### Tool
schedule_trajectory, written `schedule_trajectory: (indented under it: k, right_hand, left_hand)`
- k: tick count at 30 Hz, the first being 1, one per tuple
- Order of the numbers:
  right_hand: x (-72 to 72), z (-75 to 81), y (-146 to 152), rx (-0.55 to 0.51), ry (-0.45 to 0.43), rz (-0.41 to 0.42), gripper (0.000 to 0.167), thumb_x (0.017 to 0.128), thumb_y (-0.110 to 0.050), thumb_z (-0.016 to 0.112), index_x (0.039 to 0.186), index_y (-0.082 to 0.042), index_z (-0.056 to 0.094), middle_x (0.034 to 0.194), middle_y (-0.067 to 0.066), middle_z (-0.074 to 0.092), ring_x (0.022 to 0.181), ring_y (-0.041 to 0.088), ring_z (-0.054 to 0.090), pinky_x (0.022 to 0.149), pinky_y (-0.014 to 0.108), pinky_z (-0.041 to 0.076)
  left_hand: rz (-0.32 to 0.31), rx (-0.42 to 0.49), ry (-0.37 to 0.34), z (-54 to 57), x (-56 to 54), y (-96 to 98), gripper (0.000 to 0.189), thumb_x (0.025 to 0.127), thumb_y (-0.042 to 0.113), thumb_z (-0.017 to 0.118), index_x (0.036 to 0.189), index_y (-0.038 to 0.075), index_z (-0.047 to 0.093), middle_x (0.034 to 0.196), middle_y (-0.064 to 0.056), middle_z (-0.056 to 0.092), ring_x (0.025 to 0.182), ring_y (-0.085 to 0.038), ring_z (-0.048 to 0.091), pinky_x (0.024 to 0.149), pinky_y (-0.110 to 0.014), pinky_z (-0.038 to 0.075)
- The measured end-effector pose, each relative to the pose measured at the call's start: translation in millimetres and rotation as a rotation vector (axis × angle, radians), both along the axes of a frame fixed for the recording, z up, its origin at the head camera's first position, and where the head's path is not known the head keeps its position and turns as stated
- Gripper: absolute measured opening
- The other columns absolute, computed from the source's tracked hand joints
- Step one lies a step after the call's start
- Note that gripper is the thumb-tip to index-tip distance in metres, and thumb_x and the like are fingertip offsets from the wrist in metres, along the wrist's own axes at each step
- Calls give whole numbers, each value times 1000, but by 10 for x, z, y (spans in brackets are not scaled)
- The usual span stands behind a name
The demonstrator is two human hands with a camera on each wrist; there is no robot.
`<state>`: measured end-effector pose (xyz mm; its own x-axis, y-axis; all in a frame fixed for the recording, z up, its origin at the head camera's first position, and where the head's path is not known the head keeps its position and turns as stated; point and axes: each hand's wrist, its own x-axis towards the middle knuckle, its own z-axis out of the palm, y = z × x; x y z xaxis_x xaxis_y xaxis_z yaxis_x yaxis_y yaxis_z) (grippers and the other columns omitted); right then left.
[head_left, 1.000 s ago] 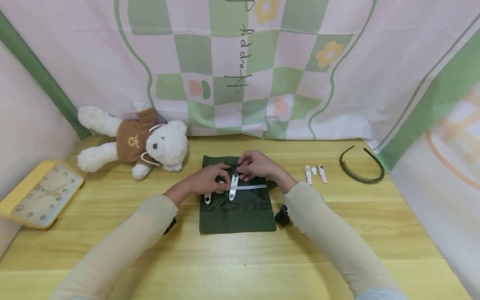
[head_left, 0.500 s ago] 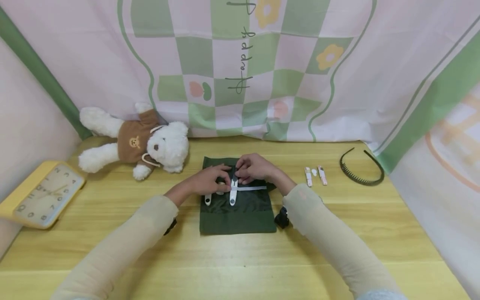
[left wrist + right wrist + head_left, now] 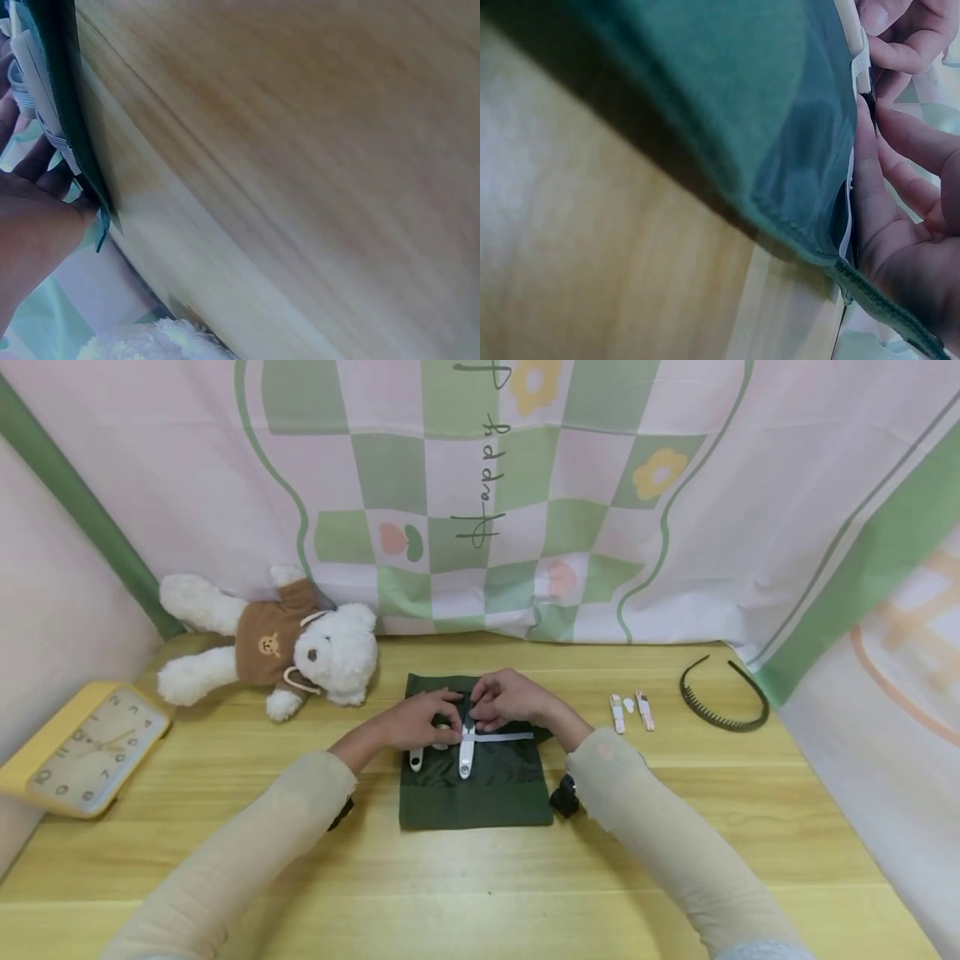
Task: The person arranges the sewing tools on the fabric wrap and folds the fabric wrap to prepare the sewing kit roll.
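Observation:
A dark green cloth organiser [image 3: 472, 802] lies spread on the table, crossed by a white elastic strap [image 3: 510, 737]. Under the strap runs a slim white-handled tool [image 3: 466, 760] with a dark upper part; its exact kind is unclear. My right hand [image 3: 513, 700] pinches that dark upper end. At the strap's left part, my left hand [image 3: 420, 720] pinches the elastic beside the tool. A second white handle [image 3: 416, 760] and a small round pale item [image 3: 441, 735] sit partly hidden beneath my left hand. In the right wrist view both hands meet at the elastic [image 3: 861, 64].
Two small pink-and-white clippers [image 3: 645, 708] lie to the right with a small white piece between them. Beyond is a black toothed headband [image 3: 723, 714]. A white plush dog [image 3: 341, 647] and a yellow clock [image 3: 90, 747] are at left. A patterned curtain [image 3: 525, 527] hangs behind.
The white-handled tool has slid towards me under the elastic strap, its lower end now further down the cloth. My right hand has come slightly down with it; the left hand has barely moved.

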<state>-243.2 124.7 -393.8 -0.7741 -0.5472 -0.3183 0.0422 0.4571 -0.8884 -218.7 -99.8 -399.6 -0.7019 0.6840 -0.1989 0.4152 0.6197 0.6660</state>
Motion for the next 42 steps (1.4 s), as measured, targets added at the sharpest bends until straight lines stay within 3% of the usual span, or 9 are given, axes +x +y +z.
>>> schedule_trajectory:
  k: [15,24,33,42]
  right_hand:
    - [17,44,30,23,-20,14,23,97,2,66,118,9,60,101,19,66,86,27,72,79,39,60]
    - [-9,157,164,-18,24,1,27,99,0,63,123,11,60,106,20,69,92,31,71,82,42,60]
    - [25,256,380,-73,83,-23,33,98,-4,67,125,12,58,110,20,65,99,38,69,85,46,58]
    - [46,297,655,-83,127,-37,38,97,-8,69,127,11,57,113,19,64,104,38,67,87,49,57]
  left_hand:
    - [-2,-9,1,18,12,14,11,101,28,66,101,19,72,161,-15,33,154,-37,10,121,-58,7]
    - [2,0,14,27,6,25,11,101,26,67,100,16,72,160,-17,35,153,-38,13,120,-54,21]
    - [15,36,78,16,-8,39,9,100,24,69,98,15,71,152,-20,46,150,-39,24,119,-50,27]
    - [22,41,152,25,2,101,13,98,25,71,106,14,71,147,-16,51,140,-31,44,112,-45,39]
